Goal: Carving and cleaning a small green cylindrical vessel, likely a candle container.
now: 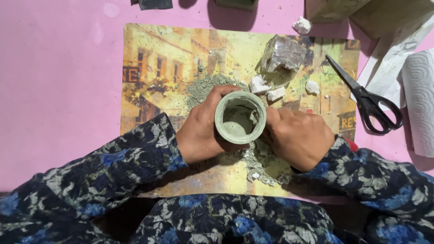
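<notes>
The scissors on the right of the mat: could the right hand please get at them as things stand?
Probably yes. The scissors lie in the open just beyond the right hand, with nothing between, but that hand is pressed against the green cup, which the left hand grips.

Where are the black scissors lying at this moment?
In the head view, the black scissors lie at the right edge of the printed mat, beside the paper towel roll, beyond the right hand.
</notes>
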